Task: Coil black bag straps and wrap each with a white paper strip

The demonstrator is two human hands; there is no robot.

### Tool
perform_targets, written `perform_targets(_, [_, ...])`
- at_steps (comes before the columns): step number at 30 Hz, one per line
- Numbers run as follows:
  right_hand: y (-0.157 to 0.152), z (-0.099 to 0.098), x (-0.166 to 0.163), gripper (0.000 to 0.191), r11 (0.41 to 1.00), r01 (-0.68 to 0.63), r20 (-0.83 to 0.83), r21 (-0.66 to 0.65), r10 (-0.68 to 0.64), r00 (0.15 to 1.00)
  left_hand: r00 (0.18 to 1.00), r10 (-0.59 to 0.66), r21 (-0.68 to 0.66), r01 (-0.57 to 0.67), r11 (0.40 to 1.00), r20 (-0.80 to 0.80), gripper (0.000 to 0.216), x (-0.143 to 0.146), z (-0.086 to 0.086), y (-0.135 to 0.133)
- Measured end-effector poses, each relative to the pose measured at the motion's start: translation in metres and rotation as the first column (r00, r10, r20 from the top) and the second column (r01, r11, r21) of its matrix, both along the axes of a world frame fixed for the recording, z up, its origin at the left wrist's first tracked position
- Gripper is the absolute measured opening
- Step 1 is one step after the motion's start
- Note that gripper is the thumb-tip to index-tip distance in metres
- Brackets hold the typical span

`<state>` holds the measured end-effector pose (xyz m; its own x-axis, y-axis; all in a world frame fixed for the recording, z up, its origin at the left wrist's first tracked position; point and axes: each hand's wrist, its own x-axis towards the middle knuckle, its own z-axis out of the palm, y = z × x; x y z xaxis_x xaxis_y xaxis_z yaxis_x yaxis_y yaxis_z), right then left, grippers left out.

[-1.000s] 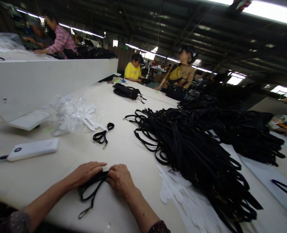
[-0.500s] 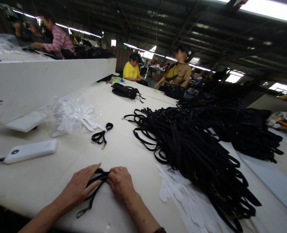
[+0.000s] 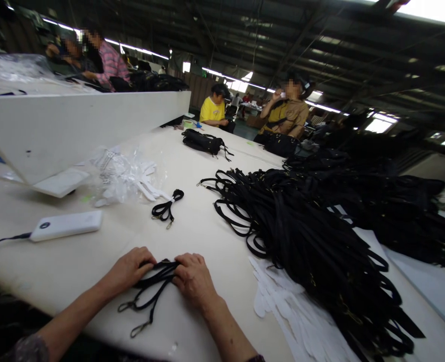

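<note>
Head view, bench stock
2 hands: left hand (image 3: 132,269) and right hand (image 3: 194,277), fingers bent close, pinching 1 folded strap (image 3: 158,275) from either end, pressed flat on the table (image 3: 203,216)
2 metal clips (image 3: 123,306): trailing below the left fingers, just short of the near table edge
1 tied strap bundle (image 3: 165,208): beyond the fingertips, well apart, bare tabletop between
1 power bank (image 3: 66,224), white, cabled: left of the left fingers, apart
1 clear bag (image 3: 126,173) of white pieces: farther beyond, leftward
1 strap heap (image 3: 301,236), straps too tangled to count: right of the right fingers, near
White paper cut-outs (image 3: 290,311), many: right of the right wrist, partly under the heap's edge
Open room: straight ahead of the fingers
</note>
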<state>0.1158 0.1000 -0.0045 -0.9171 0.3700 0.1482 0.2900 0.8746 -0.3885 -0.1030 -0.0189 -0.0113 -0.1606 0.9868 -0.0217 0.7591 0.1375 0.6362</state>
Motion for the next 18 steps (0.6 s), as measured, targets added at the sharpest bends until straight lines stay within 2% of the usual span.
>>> perform_targets(8, [-0.015,-0.003,-0.012,0.013,0.997,0.081,-0.006,-0.018,-0.081,0.997,0.999,-0.034,0.008,0.034,0.999,0.002,0.026,0.009,0.001,-0.012])
perform_targets(13, [-0.016,-0.007,-0.008,0.014,0.995,0.097,-0.013,-0.003,-0.097,0.995,0.979,-0.022,-0.005,0.021,1.0,-0.203,0.047,0.031,0.01,-0.02])
perform_targets(15, [-0.017,-0.012,-0.006,0.015,0.995,0.101,-0.036,0.008,-0.101,0.994,0.96,-0.019,0.0,0.019,1.0,-0.278,0.043,0.038,0.013,-0.02])
perform_targets(18, [-0.018,-0.02,-0.002,0.014,0.993,0.117,-0.061,0.009,-0.116,0.991,0.946,-0.053,0.003,0.057,0.998,-0.321,0.023,0.039,0.013,-0.016])
